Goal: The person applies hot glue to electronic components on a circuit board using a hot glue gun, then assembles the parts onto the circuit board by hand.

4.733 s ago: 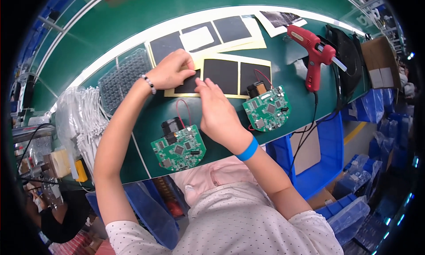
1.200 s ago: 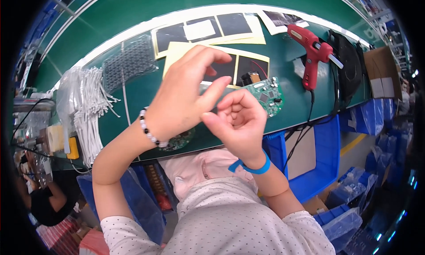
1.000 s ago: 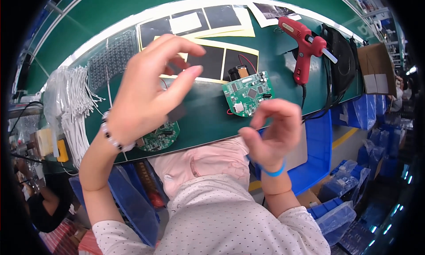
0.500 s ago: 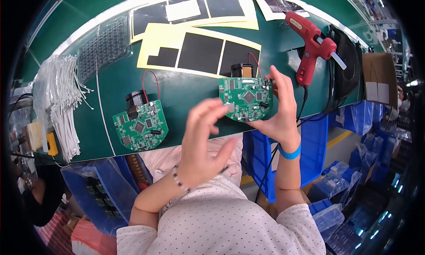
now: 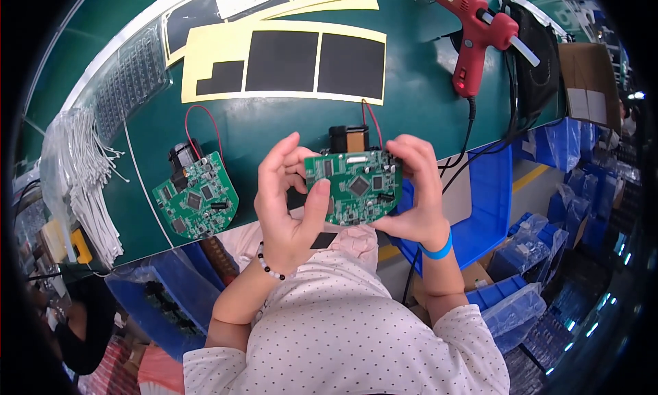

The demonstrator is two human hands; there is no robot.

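Two bare hands held one green circuit board (image 5: 354,187) up near the middle of the frame, above the near edge of the green table (image 5: 260,128) and over the person's dotted shirt. The left hand (image 5: 288,203) gripped the board's left edge, thumb pressed on its face and fingers curled behind it; a bead bracelet (image 5: 271,266) circled that wrist. The right hand (image 5: 415,189) clamped the right edge, fingers bent over the top corner and thumb under the lower edge, with a blue wristband (image 5: 439,248) on the wrist. A small black part with red wires (image 5: 346,138) stuck up from the board's top edge. A small black square (image 5: 322,241) lay on the shirt just below the board. A second green circuit board (image 5: 197,203) lay flat on the table at left centre, well apart from the hands, with a red wire loop above it. A yellow sheet carrying black pads (image 5: 284,60) lay at the upper centre. A red glue gun (image 5: 473,35) rested at the upper right, its black cord trailing down. Bundles of white ties (image 5: 75,182) lay along the left edge, and blue bins (image 5: 541,210) stood at the right.
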